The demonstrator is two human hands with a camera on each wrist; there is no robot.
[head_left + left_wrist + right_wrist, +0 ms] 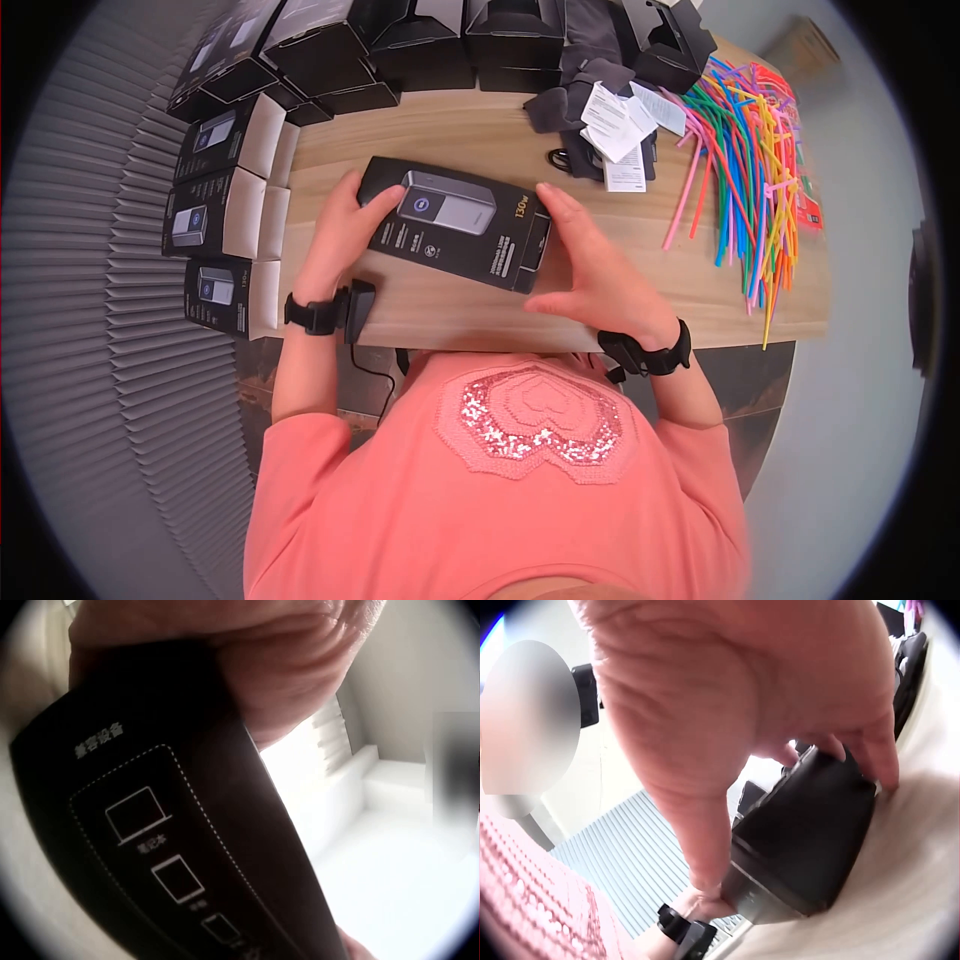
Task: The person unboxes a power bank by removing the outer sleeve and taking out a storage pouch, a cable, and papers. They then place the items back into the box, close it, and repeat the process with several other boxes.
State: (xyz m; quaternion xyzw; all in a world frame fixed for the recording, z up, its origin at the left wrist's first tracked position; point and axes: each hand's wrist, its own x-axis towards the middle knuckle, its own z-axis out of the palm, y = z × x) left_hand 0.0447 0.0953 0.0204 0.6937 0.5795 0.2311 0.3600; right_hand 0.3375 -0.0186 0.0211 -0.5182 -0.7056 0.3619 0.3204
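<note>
**A black box with a silver picture**

The box is slanted, over the wooden table. Its front has a blue circle, gold "130W" and tiny white words. Another side has little line drawings. The left hand holds one end, thumb on top. The right hand has wide fingers by the other.

Head view looking down over 130W power bank box, left-wrist view close on its printed side, right-wrist view close toward its end, box shared by all three
</note>
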